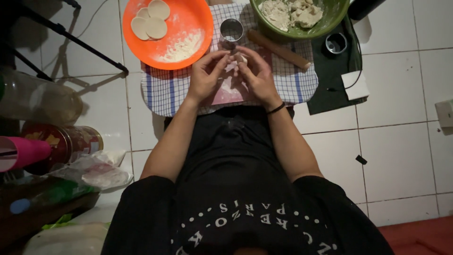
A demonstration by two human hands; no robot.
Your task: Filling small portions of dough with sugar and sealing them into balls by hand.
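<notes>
- White floor tiles (401, 141) with dark grout lines fill the scene, and a person in a black printed shirt sits on them, seen from above.
- On the floor ahead of the person lies a blue-and-white checked cloth (163, 92) with a pink board (226, 94) on top of it.
- Both hands meet over that board: the left hand (205, 75) and the right hand (257, 75) have their fingertips drawn together around a small piece of dough (241, 59), pinching it between them, just above the board.
- A dark band circles the right wrist.
- Just beyond the fingertips stands a round metal cutter (231, 30), upright on the cloth.
- To the left of it sits an orange plate (188, 19) dusted with flour (186, 47), with three flat dough rounds (151, 21) overlapping near its far edge.
- To the right, a green bowl (337, 16) holds lumps of dough (299, 12), and a wooden rolling pin (278, 49) lies slanted beside it on the cloth.
- A small round metal cup (336, 43) rests on a dark mat to the right of the cloth, near a white box.
- At the left edge are a clear plastic jar (37, 101), a red tin (71, 141), a pink bottle (21, 153) and a crumpled plastic bag (96, 172).
</notes>
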